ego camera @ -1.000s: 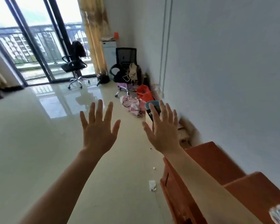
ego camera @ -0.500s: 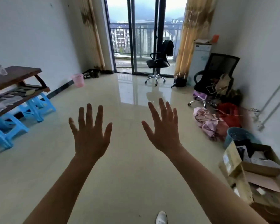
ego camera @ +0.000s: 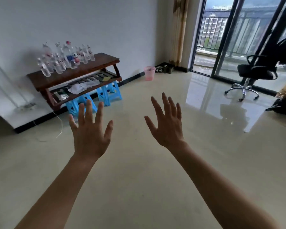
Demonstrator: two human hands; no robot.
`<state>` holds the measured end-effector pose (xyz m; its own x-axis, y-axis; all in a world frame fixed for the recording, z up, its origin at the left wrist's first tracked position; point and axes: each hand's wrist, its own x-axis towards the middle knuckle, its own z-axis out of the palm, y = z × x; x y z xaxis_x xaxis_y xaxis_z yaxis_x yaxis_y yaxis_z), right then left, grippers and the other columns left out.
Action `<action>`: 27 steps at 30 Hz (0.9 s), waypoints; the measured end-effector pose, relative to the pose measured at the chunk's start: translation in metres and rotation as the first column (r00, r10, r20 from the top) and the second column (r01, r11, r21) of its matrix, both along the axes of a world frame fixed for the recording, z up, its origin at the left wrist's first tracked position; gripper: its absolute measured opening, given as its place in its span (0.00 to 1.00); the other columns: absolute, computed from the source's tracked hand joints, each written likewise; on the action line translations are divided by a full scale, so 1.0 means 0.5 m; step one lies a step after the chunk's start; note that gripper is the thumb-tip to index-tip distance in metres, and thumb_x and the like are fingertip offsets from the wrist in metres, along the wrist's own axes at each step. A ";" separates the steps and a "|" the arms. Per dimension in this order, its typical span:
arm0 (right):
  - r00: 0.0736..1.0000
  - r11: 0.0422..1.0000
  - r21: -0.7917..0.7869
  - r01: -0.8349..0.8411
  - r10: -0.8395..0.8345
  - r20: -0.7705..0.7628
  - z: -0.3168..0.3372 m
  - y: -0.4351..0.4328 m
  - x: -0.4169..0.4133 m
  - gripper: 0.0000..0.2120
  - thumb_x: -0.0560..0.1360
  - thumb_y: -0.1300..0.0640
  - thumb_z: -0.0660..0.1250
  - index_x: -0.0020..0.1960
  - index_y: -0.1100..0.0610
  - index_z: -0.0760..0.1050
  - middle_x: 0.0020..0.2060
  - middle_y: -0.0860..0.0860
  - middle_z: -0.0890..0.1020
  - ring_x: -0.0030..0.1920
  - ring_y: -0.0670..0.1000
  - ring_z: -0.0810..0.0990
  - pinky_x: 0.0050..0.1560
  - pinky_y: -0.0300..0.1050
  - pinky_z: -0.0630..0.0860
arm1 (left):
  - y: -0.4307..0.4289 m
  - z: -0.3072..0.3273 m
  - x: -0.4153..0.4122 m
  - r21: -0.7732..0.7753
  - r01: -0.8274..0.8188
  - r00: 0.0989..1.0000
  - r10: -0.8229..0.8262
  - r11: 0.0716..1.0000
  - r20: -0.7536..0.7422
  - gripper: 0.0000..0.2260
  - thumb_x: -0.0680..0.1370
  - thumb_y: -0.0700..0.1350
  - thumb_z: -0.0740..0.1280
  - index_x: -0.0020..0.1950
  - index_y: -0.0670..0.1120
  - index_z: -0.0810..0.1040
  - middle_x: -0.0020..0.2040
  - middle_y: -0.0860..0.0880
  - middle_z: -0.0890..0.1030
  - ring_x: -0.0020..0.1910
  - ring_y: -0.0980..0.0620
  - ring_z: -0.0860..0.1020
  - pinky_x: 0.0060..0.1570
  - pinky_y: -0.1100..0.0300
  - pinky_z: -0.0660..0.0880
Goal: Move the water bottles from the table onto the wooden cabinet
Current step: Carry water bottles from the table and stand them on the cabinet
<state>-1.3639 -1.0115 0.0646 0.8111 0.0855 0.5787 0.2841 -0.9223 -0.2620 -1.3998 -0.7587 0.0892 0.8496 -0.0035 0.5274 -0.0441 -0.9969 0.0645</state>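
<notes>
Both hands are hanging out in front over the bare floor, backs to the camera, holding nothing. The left hand (ego camera: 91,129) is showing its fingers (ego camera: 89,111) spread wide; the right hand (ego camera: 168,124) is doing the same, fingers (ego camera: 165,104) splayed, thumb out to the left. The water bottles (ego camera: 64,58) are standing upright in a tight cluster on the left end of the dark wooden table (ego camera: 96,65) against the white wall, well apart from both hands, up and left of the left fingertips. Papers are lying on the table's lower slatted shelf. Blue plastic stools (ego camera: 96,98) are sitting under it, just beyond the left fingertips in the view. A pink bin (ego camera: 149,73) is standing by the wall; a black office chair (ego camera: 254,75) is sitting near the glass doors.
</notes>
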 end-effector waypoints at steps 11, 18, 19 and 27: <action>0.968 0.969 -0.032 -0.247 0.245 -0.059 -0.046 0.191 0.398 0.32 0.81 0.37 0.55 0.82 0.46 0.56 0.82 0.57 0.55 0.81 0.62 0.55 0.79 0.65 0.52 | 0.156 -0.066 0.315 -0.004 -0.230 0.971 0.229 0.973 -0.073 0.30 0.82 0.62 0.49 0.81 0.52 0.56 0.81 0.40 0.55 0.80 0.38 0.54 0.72 0.30 0.52; 0.978 0.963 -0.175 -0.205 0.206 -0.013 -0.025 0.264 0.722 0.32 0.82 0.38 0.58 0.82 0.46 0.57 0.82 0.58 0.55 0.80 0.64 0.55 0.79 0.65 0.50 | 0.253 -0.079 0.646 -0.100 -0.258 0.961 0.245 0.961 -0.129 0.29 0.82 0.62 0.48 0.80 0.51 0.58 0.80 0.39 0.59 0.78 0.36 0.57 0.70 0.27 0.54; 0.982 0.966 -0.175 -0.189 0.190 -0.009 -0.020 0.269 0.763 0.32 0.82 0.38 0.58 0.82 0.46 0.56 0.82 0.58 0.54 0.80 0.64 0.55 0.79 0.65 0.51 | 0.262 -0.078 0.690 -0.099 -0.243 0.963 0.229 0.965 -0.141 0.30 0.81 0.62 0.48 0.80 0.50 0.59 0.80 0.39 0.59 0.78 0.36 0.58 0.70 0.27 0.55; 0.991 0.981 -0.142 -0.131 0.127 -0.034 -0.028 0.337 1.083 0.31 0.82 0.37 0.56 0.82 0.46 0.57 0.82 0.58 0.54 0.80 0.64 0.55 0.79 0.65 0.50 | 0.331 -0.082 1.037 -0.055 -0.162 0.972 0.150 0.985 -0.179 0.30 0.81 0.62 0.47 0.81 0.50 0.59 0.80 0.39 0.58 0.78 0.36 0.58 0.70 0.27 0.55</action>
